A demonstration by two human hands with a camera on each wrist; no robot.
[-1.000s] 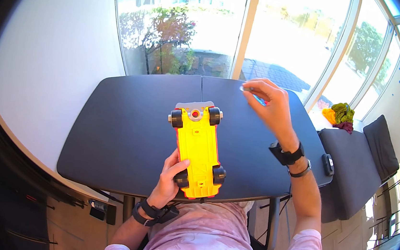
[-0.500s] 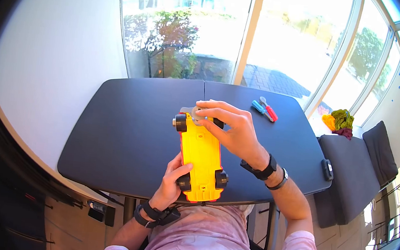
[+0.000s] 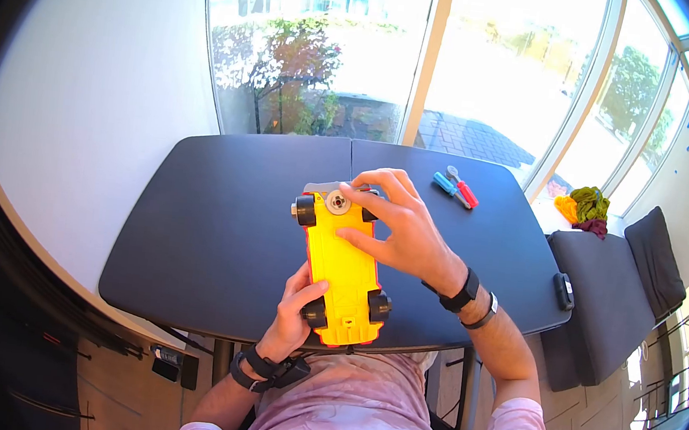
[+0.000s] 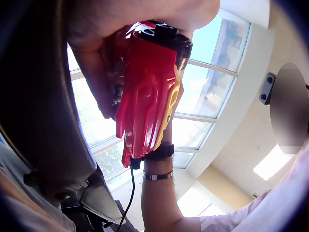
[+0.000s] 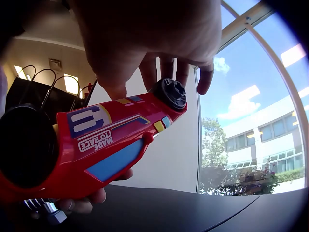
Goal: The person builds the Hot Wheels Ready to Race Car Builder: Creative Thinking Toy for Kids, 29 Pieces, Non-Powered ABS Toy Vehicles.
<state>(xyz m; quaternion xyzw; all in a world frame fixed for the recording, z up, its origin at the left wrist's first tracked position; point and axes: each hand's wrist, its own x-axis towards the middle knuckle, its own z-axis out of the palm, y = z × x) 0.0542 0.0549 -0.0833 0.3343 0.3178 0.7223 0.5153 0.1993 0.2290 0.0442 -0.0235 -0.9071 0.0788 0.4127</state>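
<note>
A toy race car is held above the table with its yellow underside up; its red body shows in the left wrist view. My left hand grips it by the side near one black rear wheel, thumb on the underside. At the front end sits a grey round piece with a dark centre. My right hand reaches over the front, its fingers spread and fingertips right beside that piece, partly hiding a front wheel. The right wrist view shows the fingers above the black front wheel.
On the dark table, toward the back right, lie a blue-handled tool and a red-handled tool. A small black case is at the right edge. Colourful cloths lie beyond, by the dark seat.
My right hand came from the back right, pinching a small object, to the car's front. Its fingers have since loosened, and the grey round piece now shows there. The left hand keeps its grip.
</note>
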